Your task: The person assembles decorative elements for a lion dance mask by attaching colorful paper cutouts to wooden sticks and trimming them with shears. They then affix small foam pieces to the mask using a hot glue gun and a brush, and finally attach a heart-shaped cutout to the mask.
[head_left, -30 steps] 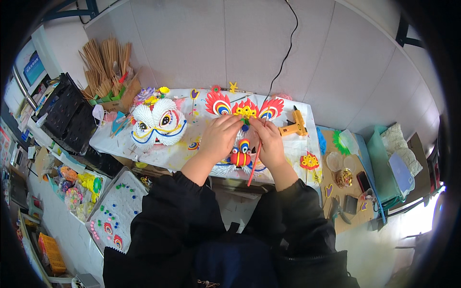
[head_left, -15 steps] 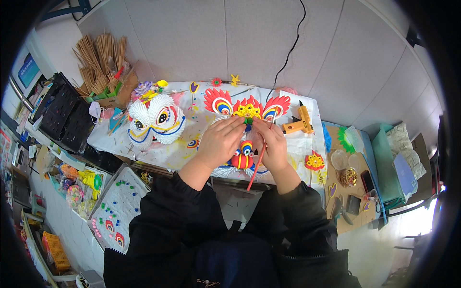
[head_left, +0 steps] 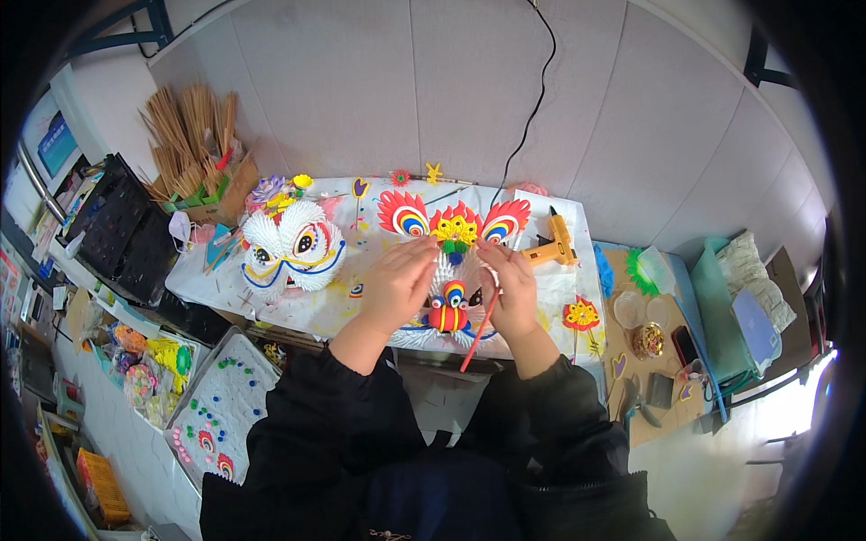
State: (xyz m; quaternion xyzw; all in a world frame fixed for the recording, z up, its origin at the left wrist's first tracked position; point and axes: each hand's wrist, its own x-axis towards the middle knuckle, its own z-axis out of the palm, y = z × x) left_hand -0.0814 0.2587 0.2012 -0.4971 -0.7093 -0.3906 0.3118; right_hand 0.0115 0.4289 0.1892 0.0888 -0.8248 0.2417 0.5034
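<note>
A white lion-dance head [head_left: 446, 274] with red flame-edged ears and a yellow crest lies in front of me, its middle partly hidden by my hands. Small green and blue balls [head_left: 455, 248] sit just below the crest. On the left of them, my left hand [head_left: 397, 279] holds nothing, its fingers stretched out. My right hand [head_left: 512, 290] is at the right side of the head, gripping a thin red stick-like tool [head_left: 478, 337] that slants down toward me. Below the balls is the red-and-yellow striped nose [head_left: 447, 319].
Another white lion head [head_left: 293, 252] stands on the left of the table. A yellow glue gun [head_left: 555, 245] lies at right, near a red flame-shaped piece [head_left: 581, 315]. Bamboo sticks [head_left: 185, 135] fill a box at back left. A tray [head_left: 230, 419] of small balls sits lower left.
My hands have drawn apart and away from the balls, baring the green and blue balls under the crest. The red tool stays in my right hand.
</note>
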